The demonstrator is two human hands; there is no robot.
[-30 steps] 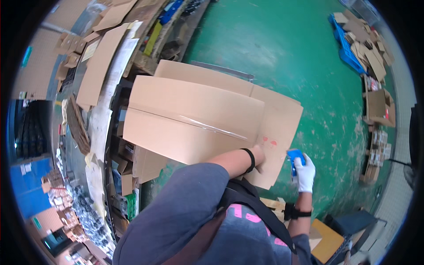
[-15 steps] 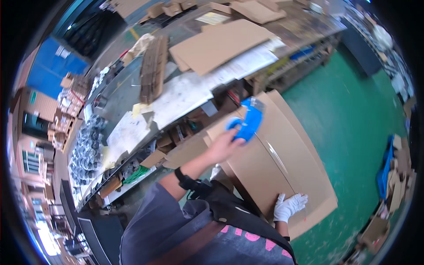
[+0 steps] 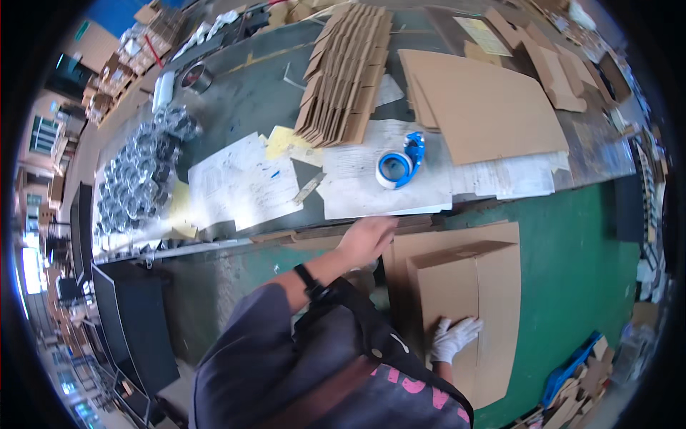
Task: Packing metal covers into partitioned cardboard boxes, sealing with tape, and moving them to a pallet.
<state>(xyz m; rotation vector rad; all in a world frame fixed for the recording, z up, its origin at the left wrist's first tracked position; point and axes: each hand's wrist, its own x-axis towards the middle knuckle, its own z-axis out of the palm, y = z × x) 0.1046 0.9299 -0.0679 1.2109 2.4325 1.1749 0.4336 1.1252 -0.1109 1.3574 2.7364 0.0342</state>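
My bare left hand [image 3: 366,241] hovers beside the worktable's front edge, open with its fingers loosely bent and nothing seen in it. Beyond it, a blue tape dispenser [image 3: 412,161] with a roll of clear tape lies on white paper on the table. My right hand [image 3: 456,339], in a white glove, rests open and flat on top of a cardboard box [image 3: 446,289]. This brown box stands below the table's edge, with a lengthwise seam on its top. A larger flat sheet of cardboard [image 3: 500,234] shows around its far end.
On the worktable [image 3: 239,100] lie a stack of folded cardboard inserts [image 3: 346,79], large cardboard sheets [image 3: 493,107], loose papers [image 3: 243,179] and many clear plastic-wrapped parts [image 3: 143,168]. Black panels [image 3: 136,322] stand at the left. Cardboard scraps [image 3: 582,379] lie on the green floor at right.
The tape dispenser, held in my left hand before, now lies on the table, let go. My left hand is empty near the table edge. The view has turned; my right hand stays on the box.
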